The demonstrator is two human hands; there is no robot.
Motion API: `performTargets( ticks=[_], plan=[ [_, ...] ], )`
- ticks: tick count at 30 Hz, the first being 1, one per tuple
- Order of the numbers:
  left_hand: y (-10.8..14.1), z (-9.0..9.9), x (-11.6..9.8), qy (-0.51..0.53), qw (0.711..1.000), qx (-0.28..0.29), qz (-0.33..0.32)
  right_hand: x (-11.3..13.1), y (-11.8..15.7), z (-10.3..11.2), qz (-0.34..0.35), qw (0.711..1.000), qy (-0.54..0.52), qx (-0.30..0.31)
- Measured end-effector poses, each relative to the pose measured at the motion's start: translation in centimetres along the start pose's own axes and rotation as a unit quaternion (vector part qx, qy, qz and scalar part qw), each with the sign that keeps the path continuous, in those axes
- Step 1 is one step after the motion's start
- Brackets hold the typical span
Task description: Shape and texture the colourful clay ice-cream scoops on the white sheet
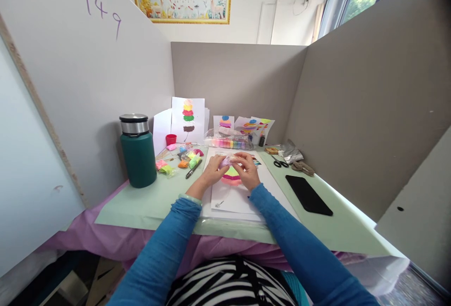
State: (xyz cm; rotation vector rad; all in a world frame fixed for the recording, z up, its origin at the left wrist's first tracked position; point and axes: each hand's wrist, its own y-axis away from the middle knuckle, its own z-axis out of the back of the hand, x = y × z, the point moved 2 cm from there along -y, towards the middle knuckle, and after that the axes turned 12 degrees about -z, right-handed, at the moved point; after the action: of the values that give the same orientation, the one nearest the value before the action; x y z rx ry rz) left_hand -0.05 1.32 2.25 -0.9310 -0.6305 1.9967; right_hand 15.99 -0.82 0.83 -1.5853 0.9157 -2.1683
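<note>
Lilac lump: a soft lilac lump (225, 161), probably modelling clay, is sitting between the fingertips, over the upper part of the drawing sheet (234, 200); whether a clear wrapper is covering it is too small to tell.
Left grip: the left hand (213, 171) is pinching the lump's left side.
Right grip: the right hand (247, 170) is pinching its right side, fingers bent.
Banded patch, done: a coloured patch (231, 179) is showing lime, magenta and coral bands beneath the hands, which are hiding its upper part.
Left over: the lilac is not yet lying on the patch, and much of the sheet is staying bare white; the work is looking partly finished.
Left of the sheet: a dark pen (193, 169) is lying near bright clay packets (186, 158).
Behind: a tiered colour picture (188, 117) is standing upright.
Right: black-handled scissors (281, 163) and a black phone (308, 195) are resting on the worktop (338, 228).
</note>
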Motion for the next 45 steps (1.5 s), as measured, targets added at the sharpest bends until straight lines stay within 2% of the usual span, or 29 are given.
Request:
performTargets(
  ticks=[6,11,25,36,38,41,45],
  plan=[
    [0.0,0.2,0.1,-0.049,0.998,-0.022,-0.01,-0.1,-0.2,0.2,-0.018,1.0,-0.023,0.004],
    [0.4,-0.4,0.4,-0.018,0.999,0.002,-0.04,0.1,-0.1,0.2,-0.049,0.998,-0.032,0.002],
    [0.6,-0.7,0.8,-0.045,0.996,-0.024,-0.067,0.1,-0.1,0.0,-0.037,0.998,-0.01,0.042],
    [0.7,-0.7,0.7,-0.063,0.996,0.007,-0.064,-0.2,-0.1,-0.1,-0.058,0.998,-0.023,0.011],
    [0.6,-0.6,0.4,-0.064,0.996,0.014,-0.055,-0.1,-0.1,-0.2,-0.053,0.998,-0.031,0.003],
    [0.3,-0.6,0.0,-0.052,0.998,0.019,-0.007,-0.2,-0.3,0.0,-0.075,0.993,-0.085,-0.021],
    [-0.1,-0.8,-0.4,0.047,0.995,0.033,0.081,-0.2,-0.6,0.1,-0.13,0.973,-0.187,-0.035]
  ],
)
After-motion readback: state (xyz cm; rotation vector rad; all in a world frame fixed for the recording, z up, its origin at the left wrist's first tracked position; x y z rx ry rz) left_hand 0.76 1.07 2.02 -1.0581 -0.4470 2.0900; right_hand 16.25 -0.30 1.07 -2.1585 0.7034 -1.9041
